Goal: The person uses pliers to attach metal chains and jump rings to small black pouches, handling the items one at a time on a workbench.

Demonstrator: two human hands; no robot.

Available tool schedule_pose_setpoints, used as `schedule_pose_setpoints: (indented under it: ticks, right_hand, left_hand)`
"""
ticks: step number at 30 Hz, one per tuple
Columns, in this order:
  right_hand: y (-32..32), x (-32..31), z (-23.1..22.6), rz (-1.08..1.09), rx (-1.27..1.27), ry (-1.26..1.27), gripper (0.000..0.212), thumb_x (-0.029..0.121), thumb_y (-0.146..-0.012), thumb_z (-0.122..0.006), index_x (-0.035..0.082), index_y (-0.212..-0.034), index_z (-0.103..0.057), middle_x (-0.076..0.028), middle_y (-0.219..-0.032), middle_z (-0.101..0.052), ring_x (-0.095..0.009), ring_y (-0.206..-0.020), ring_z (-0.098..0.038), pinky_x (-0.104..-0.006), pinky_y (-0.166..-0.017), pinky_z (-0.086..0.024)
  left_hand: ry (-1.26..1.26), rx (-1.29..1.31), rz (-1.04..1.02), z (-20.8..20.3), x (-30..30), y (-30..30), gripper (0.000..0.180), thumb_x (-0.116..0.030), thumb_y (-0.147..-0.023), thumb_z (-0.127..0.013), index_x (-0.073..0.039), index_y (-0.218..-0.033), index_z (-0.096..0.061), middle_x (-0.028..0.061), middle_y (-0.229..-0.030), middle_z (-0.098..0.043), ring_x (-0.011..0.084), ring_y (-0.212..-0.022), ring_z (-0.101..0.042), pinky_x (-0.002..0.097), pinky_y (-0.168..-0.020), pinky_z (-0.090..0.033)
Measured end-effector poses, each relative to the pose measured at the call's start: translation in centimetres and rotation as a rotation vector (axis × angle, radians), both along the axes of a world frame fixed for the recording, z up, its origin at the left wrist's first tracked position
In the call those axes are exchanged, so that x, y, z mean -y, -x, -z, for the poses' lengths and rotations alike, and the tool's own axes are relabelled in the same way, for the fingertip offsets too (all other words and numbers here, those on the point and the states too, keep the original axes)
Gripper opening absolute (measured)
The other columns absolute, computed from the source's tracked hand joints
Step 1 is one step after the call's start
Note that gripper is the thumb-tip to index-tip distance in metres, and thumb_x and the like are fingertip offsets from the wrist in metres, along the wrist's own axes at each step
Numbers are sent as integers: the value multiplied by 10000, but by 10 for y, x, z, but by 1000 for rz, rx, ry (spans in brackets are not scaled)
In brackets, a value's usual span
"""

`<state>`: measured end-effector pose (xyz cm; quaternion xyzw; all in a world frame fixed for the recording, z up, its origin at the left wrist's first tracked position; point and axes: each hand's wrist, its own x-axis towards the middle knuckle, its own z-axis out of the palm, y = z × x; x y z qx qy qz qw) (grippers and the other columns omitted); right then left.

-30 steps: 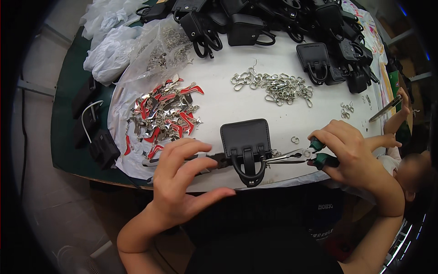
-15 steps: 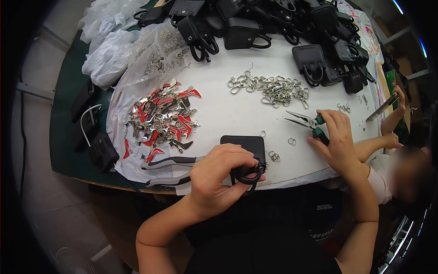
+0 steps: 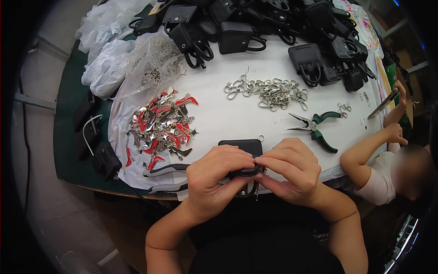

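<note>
My left hand (image 3: 216,176) is closed around a small black handbag (image 3: 242,146) with loop handles at the table's near edge. My right hand (image 3: 292,171) pinches at the bag's right side, its fingertips meeting those of my left. What it pinches is hidden behind the fingers. A little metal piece hangs below the fingertips. Farther right, needle-nose pliers (image 3: 315,123) with green handles lie with jaws and handles apart, untouched. Grey-handled pliers (image 3: 166,171) lie beside my left hand, partly covered by it.
Red and dark shoe-shaped charms (image 3: 159,125) are heaped at the left, near a clear bag of metal parts (image 3: 157,61). Silver swivel clasps (image 3: 278,93) lie mid-table. Black mini bags (image 3: 237,36) pile along the back. At the right, another person's arm (image 3: 369,146) rests near a phone (image 3: 383,104).
My right hand has put the green-handled pliers down on the table and come left to the bag. My left hand still holds the bag.
</note>
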<state>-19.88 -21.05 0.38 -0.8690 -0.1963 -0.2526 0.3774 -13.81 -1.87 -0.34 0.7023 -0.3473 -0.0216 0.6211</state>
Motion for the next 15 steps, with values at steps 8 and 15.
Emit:
schedule_pose_setpoints:
  ticks: [8, 15]
  right_hand:
    - [3, -4, 3, 37, -339, -397, 272, -5, -731, -814, 40, -993, -758, -72, -897, -716, -210, -801, -652, -307, -698, -505]
    - [2, -11, 5, 112, -284, -371, 244, 35, -735, -836, 21, -959, -741, -71, -890, -708, -200, -816, -635, -299, -711, -496]
  left_hand:
    - [55, -123, -10, 4, 1, 0, 206, 40, -785, -771, 27, -985, -724, 129, -914, -731, 229, -839, -692, 309, -739, -549]
    - [64, -138, -129, 8, 8, 5, 186, 46, -812, -749, 36, -996, -726, 126, -893, -729, 194, -781, -681, 275, -693, -522]
